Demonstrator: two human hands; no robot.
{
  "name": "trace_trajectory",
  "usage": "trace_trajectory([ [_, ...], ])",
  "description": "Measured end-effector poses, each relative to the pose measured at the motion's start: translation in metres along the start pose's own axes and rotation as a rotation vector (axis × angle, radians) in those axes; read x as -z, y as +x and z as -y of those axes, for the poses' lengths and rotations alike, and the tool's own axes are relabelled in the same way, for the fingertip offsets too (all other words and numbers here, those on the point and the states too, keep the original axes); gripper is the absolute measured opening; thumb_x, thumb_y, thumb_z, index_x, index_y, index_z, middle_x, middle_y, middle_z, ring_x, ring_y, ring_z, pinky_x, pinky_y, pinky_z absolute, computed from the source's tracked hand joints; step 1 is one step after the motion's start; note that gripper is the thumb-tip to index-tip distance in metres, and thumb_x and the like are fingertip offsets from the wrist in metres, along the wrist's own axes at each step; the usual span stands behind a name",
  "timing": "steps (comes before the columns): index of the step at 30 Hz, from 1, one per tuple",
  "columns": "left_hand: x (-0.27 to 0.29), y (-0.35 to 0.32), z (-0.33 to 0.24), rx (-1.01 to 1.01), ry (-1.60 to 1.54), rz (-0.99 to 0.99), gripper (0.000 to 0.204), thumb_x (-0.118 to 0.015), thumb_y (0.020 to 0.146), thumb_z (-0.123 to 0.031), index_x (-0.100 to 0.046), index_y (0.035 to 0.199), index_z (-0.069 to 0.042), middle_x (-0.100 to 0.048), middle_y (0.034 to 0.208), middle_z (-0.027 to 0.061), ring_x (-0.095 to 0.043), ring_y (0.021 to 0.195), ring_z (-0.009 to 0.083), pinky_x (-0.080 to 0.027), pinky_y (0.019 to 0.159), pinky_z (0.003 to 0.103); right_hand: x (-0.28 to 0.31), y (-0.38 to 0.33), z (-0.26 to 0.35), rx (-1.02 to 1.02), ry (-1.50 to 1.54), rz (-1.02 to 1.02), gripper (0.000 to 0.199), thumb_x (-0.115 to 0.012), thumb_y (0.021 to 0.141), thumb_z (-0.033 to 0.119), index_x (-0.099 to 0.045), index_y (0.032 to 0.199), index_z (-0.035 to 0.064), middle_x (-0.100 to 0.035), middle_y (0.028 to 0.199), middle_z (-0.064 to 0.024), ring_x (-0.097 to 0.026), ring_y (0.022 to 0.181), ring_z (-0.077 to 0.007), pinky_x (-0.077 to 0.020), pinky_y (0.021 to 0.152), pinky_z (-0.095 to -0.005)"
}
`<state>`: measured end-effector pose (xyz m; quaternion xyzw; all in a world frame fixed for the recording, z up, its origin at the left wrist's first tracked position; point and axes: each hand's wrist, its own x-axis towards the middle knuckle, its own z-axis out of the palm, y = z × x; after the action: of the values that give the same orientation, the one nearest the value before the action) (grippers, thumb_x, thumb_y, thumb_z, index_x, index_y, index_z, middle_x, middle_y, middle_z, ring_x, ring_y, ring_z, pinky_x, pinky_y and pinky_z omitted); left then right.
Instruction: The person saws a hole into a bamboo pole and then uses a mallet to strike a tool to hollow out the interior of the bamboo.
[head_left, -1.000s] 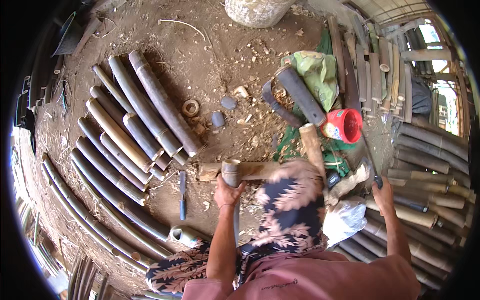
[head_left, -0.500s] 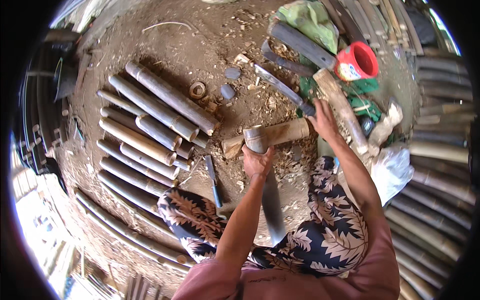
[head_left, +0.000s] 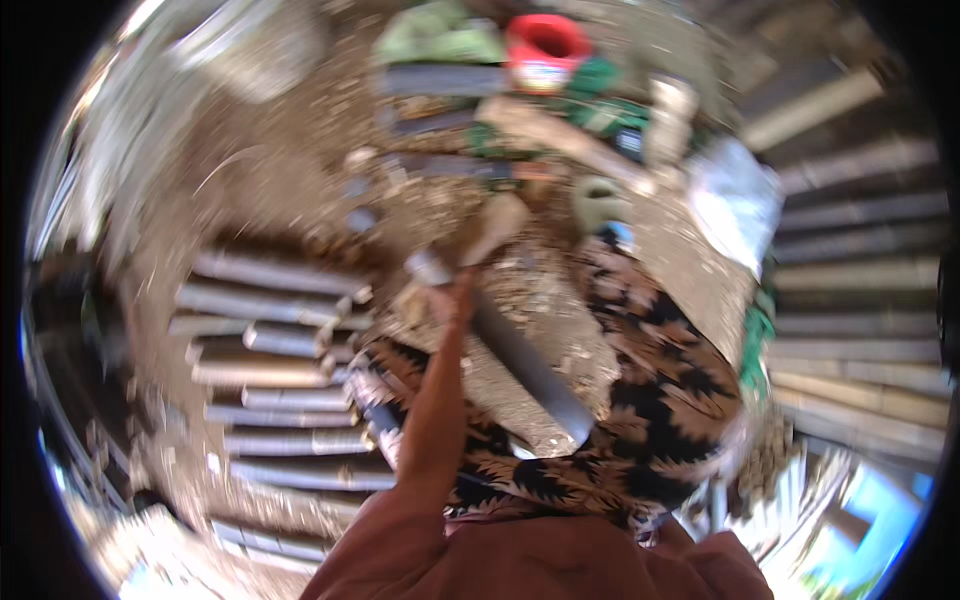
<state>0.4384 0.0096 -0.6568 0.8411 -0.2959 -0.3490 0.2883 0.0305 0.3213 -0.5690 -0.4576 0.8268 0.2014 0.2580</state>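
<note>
A length of bamboo point(head_left: 535, 375) slants between my knees, its pale cut end point(head_left: 428, 266) tilted up at the far left. My left hand point(head_left: 452, 298) is closed round it just below that end, though motion smears the fingers. Beyond the hand lies a pale wooden block point(head_left: 496, 228) on the ground among shavings. Farther off, a large knife point(head_left: 445, 166) lies flat, blurred, with its handle to the right. Of my right arm only the shoulder side shows; the right hand is not in the picture.
Cut bamboo lengths point(head_left: 295, 399) lie in a row at left. A red bucket point(head_left: 548, 75), a green bag point(head_left: 440, 35), a dark timber point(head_left: 440, 80) and a pale log point(head_left: 560, 138) sit at the far side. A clear plastic bag point(head_left: 738, 200) and stacked poles point(head_left: 860, 270) are at right.
The view has swung to the right and is blurred. My right hand, earlier at the knife's handle, has left the picture. My left hand still grips the bamboo.
</note>
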Motion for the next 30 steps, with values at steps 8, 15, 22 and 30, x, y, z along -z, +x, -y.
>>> trace_trajectory([
  [8, 0.005, 0.081, 0.05, 0.383, -0.297, 0.708, 0.086, -0.058, 0.086, -0.066, -0.041, 0.145, -0.005, -0.052, 0.139, 0.0165, -0.053, 0.121, 0.0354, -0.043, 0.1, 0.049, -0.023, 0.004, 0.038, 0.036, 0.027, 0.016, 0.041, -0.054, 0.093, 0.022, -0.053, 0.129, 0.0043, -0.059, 0.123, -0.0162, -0.056, 0.117, -0.0363, -0.0446, 0.093, -0.058],
  [15, 0.024, 0.059, 0.024, 0.4, -0.3, 0.707, 0.087, -0.063, 0.084, -0.064, -0.045, 0.143, -0.002, -0.053, 0.138, 0.0143, -0.055, 0.12, 0.0302, -0.042, 0.103, 0.043, -0.075, -0.06, 0.037, 0.004, 0.075, 0.067, 0.042, -0.049, 0.096, 0.031, -0.051, 0.13, 0.0062, -0.059, 0.123, -0.0135, -0.055, 0.119, -0.0366, -0.0433, 0.089, -0.0664],
  [22, 0.016, 0.059, 0.0, 0.377, -0.263, 0.753, 0.085, -0.064, 0.084, -0.062, -0.047, 0.141, -0.002, -0.055, 0.135, 0.0149, -0.056, 0.117, 0.0304, -0.044, 0.101, 0.043, -0.059, -0.047, 0.046, -0.007, 0.113, 0.059, 0.035, -0.05, 0.095, 0.028, -0.057, 0.122, 0.0061, -0.062, 0.12, -0.0121, -0.062, 0.111, -0.0324, -0.0466, 0.088, -0.0617],
  [30, 0.003, 0.055, -0.01, 0.376, -0.233, 0.775, 0.082, -0.065, 0.085, -0.06, -0.049, 0.138, -0.001, -0.057, 0.131, 0.0155, -0.058, 0.113, 0.0305, -0.046, 0.098, 0.043, -0.055, -0.043, 0.04, 0.06, 0.058, -0.031, 0.031, -0.051, 0.093, 0.025, -0.056, 0.115, 0.0038, -0.065, 0.107, -0.0122, -0.067, 0.099, -0.0319, -0.0526, 0.078, -0.0504],
])
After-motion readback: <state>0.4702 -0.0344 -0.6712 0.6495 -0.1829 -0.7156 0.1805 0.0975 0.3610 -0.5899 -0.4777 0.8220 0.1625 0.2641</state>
